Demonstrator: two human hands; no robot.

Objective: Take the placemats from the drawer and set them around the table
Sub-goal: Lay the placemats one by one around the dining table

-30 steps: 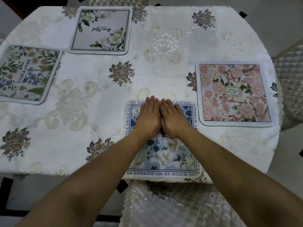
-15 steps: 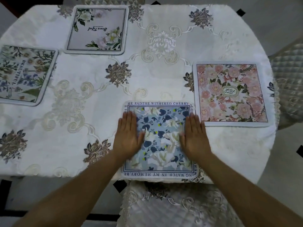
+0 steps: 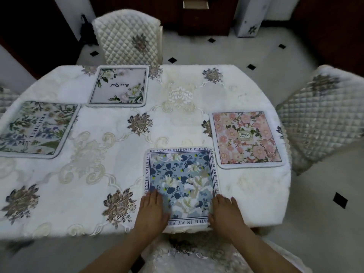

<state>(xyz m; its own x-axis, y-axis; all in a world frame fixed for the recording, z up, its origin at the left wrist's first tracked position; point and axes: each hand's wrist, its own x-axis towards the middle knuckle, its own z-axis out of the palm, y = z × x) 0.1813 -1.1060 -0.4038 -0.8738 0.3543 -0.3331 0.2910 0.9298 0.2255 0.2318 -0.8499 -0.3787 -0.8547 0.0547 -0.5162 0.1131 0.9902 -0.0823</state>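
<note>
Several floral placemats lie flat on the white embroidered tablecloth (image 3: 110, 174). A blue one with a text border (image 3: 182, 180) sits at the near edge. My left hand (image 3: 151, 211) rests flat on its near left corner, and my right hand (image 3: 226, 213) lies flat on its near right corner, fingers extended, gripping nothing. A pink rose placemat (image 3: 246, 138) lies to the right. A pale one with script (image 3: 119, 86) is at the far side. A green and blue botanical one (image 3: 37, 128) lies at the left edge.
Quilted cream chairs stand at the far side (image 3: 128, 38), at the right (image 3: 319, 119) and right below me (image 3: 197, 255). A dark wooden cabinet (image 3: 197, 14) stands beyond on the tiled floor (image 3: 325, 203).
My hands slid apart from the middle of the blue placemat and back toward its near corners. The view lifted, so the far chair and cabinet now show.
</note>
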